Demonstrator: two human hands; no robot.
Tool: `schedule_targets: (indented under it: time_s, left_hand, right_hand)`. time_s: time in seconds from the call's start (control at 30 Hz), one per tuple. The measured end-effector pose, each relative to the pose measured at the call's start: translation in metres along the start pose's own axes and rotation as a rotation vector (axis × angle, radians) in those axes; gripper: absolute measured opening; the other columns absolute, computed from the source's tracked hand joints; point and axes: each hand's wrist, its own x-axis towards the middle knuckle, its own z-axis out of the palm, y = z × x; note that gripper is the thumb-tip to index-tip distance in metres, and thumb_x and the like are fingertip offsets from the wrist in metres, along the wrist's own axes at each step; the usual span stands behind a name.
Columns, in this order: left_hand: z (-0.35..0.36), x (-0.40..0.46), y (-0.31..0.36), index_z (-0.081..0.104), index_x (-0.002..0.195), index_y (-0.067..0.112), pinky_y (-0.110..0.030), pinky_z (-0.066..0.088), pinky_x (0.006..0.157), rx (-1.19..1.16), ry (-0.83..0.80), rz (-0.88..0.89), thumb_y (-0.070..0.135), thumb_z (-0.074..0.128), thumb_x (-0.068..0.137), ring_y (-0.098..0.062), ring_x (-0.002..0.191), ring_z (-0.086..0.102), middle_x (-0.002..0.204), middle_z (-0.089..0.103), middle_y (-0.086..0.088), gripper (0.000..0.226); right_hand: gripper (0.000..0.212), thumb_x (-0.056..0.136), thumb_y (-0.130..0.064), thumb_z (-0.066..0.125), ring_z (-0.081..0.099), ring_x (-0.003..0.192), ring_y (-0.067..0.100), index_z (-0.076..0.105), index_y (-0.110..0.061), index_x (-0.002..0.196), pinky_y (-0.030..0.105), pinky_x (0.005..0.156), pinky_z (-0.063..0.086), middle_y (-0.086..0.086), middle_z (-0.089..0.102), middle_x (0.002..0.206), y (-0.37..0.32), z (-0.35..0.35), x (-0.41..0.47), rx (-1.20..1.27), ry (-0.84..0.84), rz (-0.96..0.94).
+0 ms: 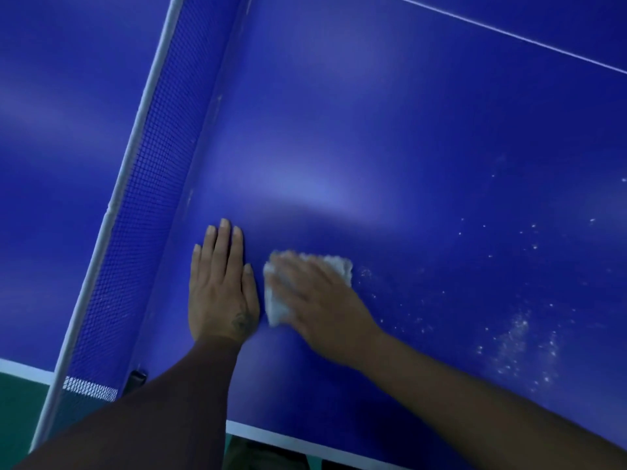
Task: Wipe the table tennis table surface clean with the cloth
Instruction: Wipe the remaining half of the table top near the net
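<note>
On the blue table, the white cloth, bent round the fingers without a clear long axis, is pressed by the flattened right hand, the left hand is laid flat beside it, white specks are scattered rightward, and the net is stretched beyond.

The single head view looks steeply down, close over the blue table beside its net.

Dim, blue-tinted light; a soft pale glare patch sits mid-frame on the glossy blue table tennis table. The right hand is motion-blurred — the frame edges bend, wide-angle.
</note>
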Motion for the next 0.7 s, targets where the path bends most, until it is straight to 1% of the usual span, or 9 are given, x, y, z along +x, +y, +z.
schedule_targets:
  time_s: [0.1,0.17,0.2,0.27,0.4,0.47,0.53,0.63,0.7]
  left_hand:
    - [-0.001,0.000,0.002,0.036,0.162,0.000,-0.057,0.019,0.130,0.002,-0.009,-0.003,0.020,0.039,0.109,-0.033,0.162,0.020,0.173,0.027,-0.015,0.056]
    - [-0.001,0.000,0.001,0.035,0.162,0.000,-0.057,0.019,0.131,0.008,-0.015,-0.001,0.020,0.038,0.109,-0.033,0.163,0.019,0.173,0.027,-0.014,0.057]
    - [-0.001,0.000,0.001,0.036,0.162,0.001,-0.056,0.018,0.131,0.011,-0.015,-0.002,0.020,0.038,0.109,-0.033,0.163,0.019,0.173,0.027,-0.014,0.057]
    - [-0.001,0.000,0.001,0.036,0.162,0.001,-0.055,0.017,0.131,0.012,-0.013,-0.006,0.020,0.038,0.109,-0.033,0.163,0.018,0.173,0.028,-0.014,0.057]
    - [-0.002,-0.001,0.003,0.033,0.164,0.002,-0.053,0.014,0.132,0.022,-0.035,-0.016,0.022,0.034,0.110,-0.029,0.164,0.014,0.175,0.023,-0.011,0.057]
    - [-0.002,-0.001,0.003,0.031,0.164,0.002,-0.052,0.013,0.133,0.032,-0.046,-0.022,0.023,0.033,0.111,-0.028,0.164,0.012,0.175,0.022,-0.010,0.057]
    - [-0.002,-0.001,0.003,0.030,0.165,0.002,-0.051,0.011,0.133,0.037,-0.057,-0.017,0.024,0.031,0.111,-0.028,0.164,0.011,0.176,0.020,-0.011,0.058]
    - [-0.003,-0.001,0.003,0.027,0.165,0.002,-0.051,0.011,0.133,0.038,-0.069,-0.012,0.025,0.029,0.112,-0.028,0.165,0.010,0.176,0.018,-0.012,0.058]
    - [-0.005,-0.002,0.004,0.027,0.165,0.002,-0.051,0.012,0.133,0.033,-0.069,-0.017,0.025,0.028,0.112,-0.028,0.164,0.010,0.176,0.019,-0.012,0.058]
  right_hand:
    - [0.069,0.110,-0.026,0.043,0.007,0.165,0.028,0.014,-0.011,0.171,0.048,0.134,0.008,0.009,0.008,0.179,0.009,-0.005,-0.008,-0.037,-0.089,-0.207]
    - [0.065,0.107,-0.018,0.046,0.022,0.162,0.033,0.026,-0.006,0.168,0.050,0.131,0.017,0.013,0.023,0.176,0.035,-0.010,0.011,-0.060,-0.021,-0.217]
    - [0.063,0.106,-0.017,0.045,0.029,0.160,0.035,0.031,-0.003,0.165,0.051,0.129,0.021,0.014,0.030,0.173,0.052,-0.014,0.023,-0.081,0.022,-0.156]
    - [0.061,0.108,-0.023,0.040,0.031,0.159,0.036,0.032,-0.004,0.165,0.053,0.128,0.024,0.014,0.032,0.172,0.089,-0.029,0.040,-0.103,0.071,0.061]
    - [0.062,0.115,-0.043,0.030,0.017,0.164,0.027,0.026,-0.013,0.169,0.049,0.133,0.014,0.007,0.021,0.177,0.133,-0.049,0.020,-0.019,0.178,0.500]
    - [0.060,0.116,-0.041,0.030,0.014,0.165,0.025,0.025,-0.015,0.169,0.047,0.134,0.012,0.005,0.018,0.178,0.115,-0.042,-0.002,-0.008,0.220,0.614]
    - [0.060,0.115,-0.037,0.034,0.012,0.165,0.027,0.024,-0.013,0.169,0.051,0.132,0.016,0.008,0.017,0.178,0.074,-0.025,-0.027,-0.003,0.213,0.633]
    - [0.062,0.114,-0.033,0.047,0.014,0.165,0.028,0.026,-0.011,0.169,0.056,0.131,0.021,0.009,0.018,0.177,0.004,0.002,-0.063,0.040,0.163,0.486]
    - [0.063,0.114,-0.034,0.049,0.015,0.165,0.026,0.026,-0.012,0.169,0.054,0.131,0.021,0.007,0.017,0.178,-0.020,0.008,-0.077,0.025,0.111,0.380]
